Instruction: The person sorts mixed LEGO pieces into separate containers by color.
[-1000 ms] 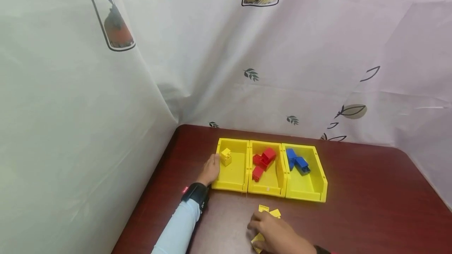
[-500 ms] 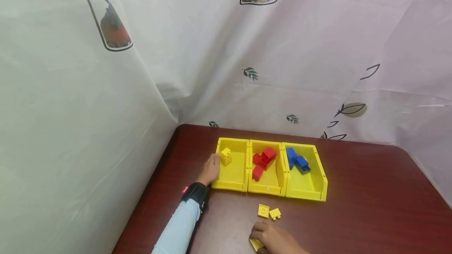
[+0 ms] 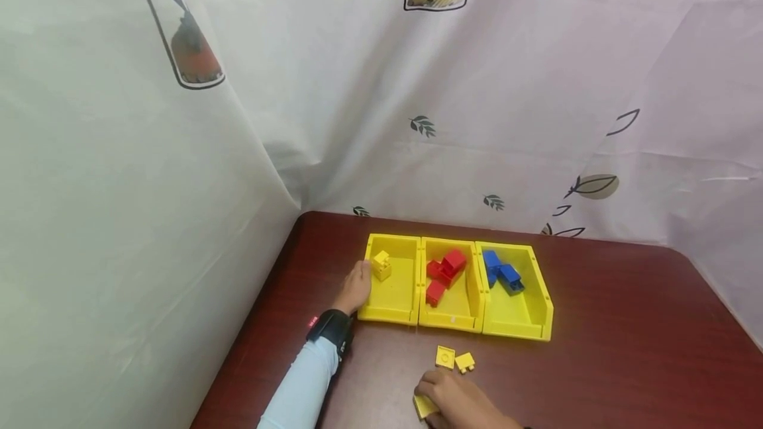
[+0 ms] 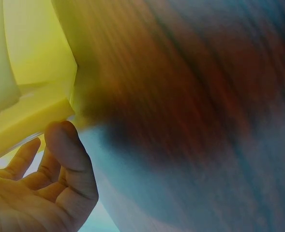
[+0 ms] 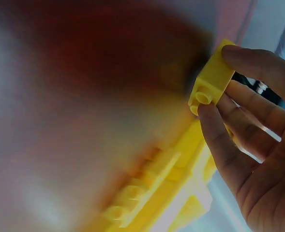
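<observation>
In the head view my left hand (image 3: pixel 354 288) rests against the outer left side of the left yellow bin (image 3: pixel 389 314). Its loosely bent fingers touch the bin's edge, as the left wrist view of the hand (image 4: pixel 50 183) shows. Near the table's front, my right hand (image 3: pixel 456 399) pinches a yellow toy building brick (image 3: pixel 426 407) between thumb and finger; the right wrist view shows this brick (image 5: pixel 215 75) with its studs. Just beyond that hand lie two loose yellow bricks, a square one (image 3: pixel 445 357) showing its hollow underside and another (image 3: pixel 465 362) on its side.
Joined to the left bin, which holds yellow bricks (image 3: pixel 381 265), are a middle bin (image 3: pixel 450 322) with red bricks (image 3: pixel 447 269) and a right bin (image 3: pixel 515 330) with blue bricks (image 3: pixel 507 277). A patterned white sheet (image 3: pixel 477 85) hangs behind the dark red table (image 3: pixel 626 323).
My right hand has drawn back from the two loose bricks towards the table's front, then shifted slightly left with the pinched brick. The left hand has stayed at the bin.
</observation>
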Tool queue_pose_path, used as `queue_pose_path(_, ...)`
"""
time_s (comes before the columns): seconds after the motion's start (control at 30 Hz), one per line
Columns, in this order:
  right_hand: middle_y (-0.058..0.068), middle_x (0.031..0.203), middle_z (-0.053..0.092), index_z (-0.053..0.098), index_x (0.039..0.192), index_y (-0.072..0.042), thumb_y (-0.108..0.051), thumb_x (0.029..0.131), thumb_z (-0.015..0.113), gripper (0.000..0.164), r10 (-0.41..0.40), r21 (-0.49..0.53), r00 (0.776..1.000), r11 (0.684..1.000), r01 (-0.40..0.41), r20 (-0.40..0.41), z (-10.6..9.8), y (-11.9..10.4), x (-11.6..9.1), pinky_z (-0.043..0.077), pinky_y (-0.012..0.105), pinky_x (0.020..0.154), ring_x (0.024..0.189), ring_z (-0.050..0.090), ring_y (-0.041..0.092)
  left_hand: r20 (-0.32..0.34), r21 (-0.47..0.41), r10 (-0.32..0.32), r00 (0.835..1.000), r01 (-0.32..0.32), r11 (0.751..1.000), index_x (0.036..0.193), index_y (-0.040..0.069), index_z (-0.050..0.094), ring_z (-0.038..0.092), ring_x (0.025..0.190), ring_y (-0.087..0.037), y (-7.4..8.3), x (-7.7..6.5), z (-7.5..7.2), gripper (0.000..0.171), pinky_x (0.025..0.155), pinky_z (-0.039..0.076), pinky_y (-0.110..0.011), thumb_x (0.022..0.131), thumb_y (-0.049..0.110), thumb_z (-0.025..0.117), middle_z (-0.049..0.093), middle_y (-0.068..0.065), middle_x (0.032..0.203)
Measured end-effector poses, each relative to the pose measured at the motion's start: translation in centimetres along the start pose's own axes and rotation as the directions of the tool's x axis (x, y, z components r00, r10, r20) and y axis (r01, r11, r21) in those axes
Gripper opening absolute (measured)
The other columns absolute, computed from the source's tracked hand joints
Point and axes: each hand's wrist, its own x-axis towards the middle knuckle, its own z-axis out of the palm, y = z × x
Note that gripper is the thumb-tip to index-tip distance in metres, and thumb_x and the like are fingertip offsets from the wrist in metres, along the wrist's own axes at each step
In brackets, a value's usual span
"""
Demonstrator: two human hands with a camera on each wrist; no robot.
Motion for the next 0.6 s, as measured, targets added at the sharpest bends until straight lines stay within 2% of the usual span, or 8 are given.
queue_pose_path(0.1, -0.007, 0.091, 0.064, 0.071, 0.098, -0.015, -0.02, 0.076, 0.083, 0.025, -0.044, -0.081, 0.987, 0.996, 0.031, -0.152, -1.3, -0.5, 1.2, 0.047, 0.02, 0.064, 0.082, 0.059, 0.004, -0.001, -0.004, -0.001, 1.0, 0.001, 1.0, 0.125, 0.001, 0.05, 0.055, 0.1, -0.034, -0.1, 0.0, 0.1, 0.046, 0.092, 0.044, -0.053, 0.108, 0.035, 0.025, 0.058, -0.021, 0.116)
queue_pose_path(0.23, 0.001, 0.091, 0.069, 0.072, 0.1, -0.011, -0.022, 0.074, 0.085, 0.031, -0.032, -0.146, 0.949, 0.989, -0.015, -0.313, -4.4, -1.0, 4.8, 0.052, 0.023, 0.065, 0.081, 0.064, 0.013, -0.011, 0.007, -0.004, 1.0, 0.004, 1.0, 0.124, 0.002, 0.05, 0.055, 0.103, -0.035, -0.1, 0.1, -0.2, 0.046, 0.093, 0.043, -0.053, 0.108, 0.036, 0.025, 0.058, -0.022, 0.118)
queue_pose_path(0.33, 0.006, 0.093, 0.07, 0.073, 0.1, -0.007, -0.021, 0.075, 0.085, 0.031, 0.034, -0.111, 0.935, 0.991, -0.077, -0.352, -6.6, -0.7, 8.1, 0.056, 0.03, 0.069, 0.083, 0.067, 0.02, -0.007, 0.015, -0.009, 1.0, 0.009, 1.0, 0.125, 0.002, 0.051, 0.056, 0.108, -0.036, -0.1, 0.0, -0.2, 0.046, 0.095, 0.043, -0.053, 0.108, 0.036, 0.024, 0.058, -0.022, 0.122)
queue_pose_path(0.43, 0.009, 0.093, 0.07, 0.073, 0.099, -0.005, -0.018, 0.076, 0.084, 0.029, 0.094, -0.102, 0.928, 0.985, -0.139, -0.36, -8.0, 0.1, 11.2, 0.057, 0.033, 0.068, 0.083, 0.068, 0.024, 0.006, 0.017, -0.015, 1.0, 0.015, 1.0, 0.13, 0.002, 0.049, 0.056, 0.11, -0.037, 0.0, 0.0, -0.2, 0.048, 0.095, 0.043, -0.054, 0.108, 0.036, 0.023, 0.058, -0.023, 0.124)
queue_pose_path(0.6, 0.008, 0.086, 0.07, 0.075, 0.096, -0.005, -0.013, 0.076, 0.084, 0.024, 0.155, -0.099, 0.945, 0.977, -0.191, -0.289, -8.4, 1.6, 14.9, 0.055, 0.03, 0.064, 0.074, 0.064, 0.019, 0.021, 0.032, -0.026, 0.999, 0.025, 0.999, 0.131, 0.003, 0.049, 0.056, 0.104, -0.032, 0.1, 0.0, -0.1, 0.049, 0.092, 0.044, -0.051, 0.108, 0.036, 0.022, 0.059, -0.019, 0.12)
